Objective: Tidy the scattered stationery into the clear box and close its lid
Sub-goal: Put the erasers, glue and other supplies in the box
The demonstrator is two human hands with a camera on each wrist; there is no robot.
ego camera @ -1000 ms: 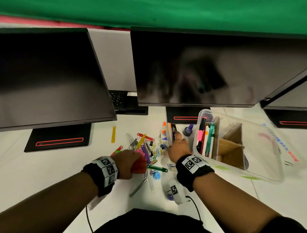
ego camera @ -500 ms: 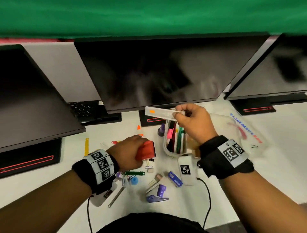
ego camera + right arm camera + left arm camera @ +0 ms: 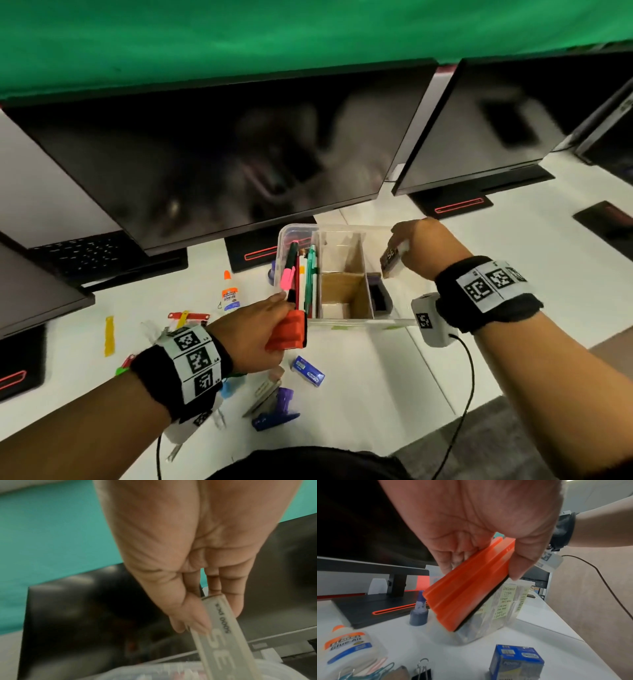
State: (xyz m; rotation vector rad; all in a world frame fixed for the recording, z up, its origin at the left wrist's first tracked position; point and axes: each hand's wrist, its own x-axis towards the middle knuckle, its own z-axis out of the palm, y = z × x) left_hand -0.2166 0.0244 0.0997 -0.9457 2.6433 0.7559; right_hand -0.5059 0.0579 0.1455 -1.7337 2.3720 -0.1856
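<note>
The clear box (image 3: 359,321) stands open on the white desk, with pens in its left section and cardboard dividers in the middle. My left hand (image 3: 286,310) grips an orange board eraser (image 3: 289,330) with a black felt edge at the box's front left corner. In the left wrist view my left hand (image 3: 481,570) holds the eraser (image 3: 467,592) tilted in front of the box (image 3: 506,601). My right hand (image 3: 399,248) pinches a flat white staple box (image 3: 392,263) end-down over the right section. The right wrist view shows my right hand (image 3: 207,618) pinching the staple box (image 3: 223,635).
A glue bottle (image 3: 230,295), a yellow strip (image 3: 109,335), a small blue box (image 3: 308,370), a purple stapler-like tool (image 3: 274,411) and several clips lie left of and in front of the box. A purple ink bottle (image 3: 419,609) stands by its left side. Monitors (image 3: 222,164) overhang behind.
My right hand has carried the white staple box from above the pens to the box's right section and tipped it down. My left hand has brought the orange eraser up to the box.
</note>
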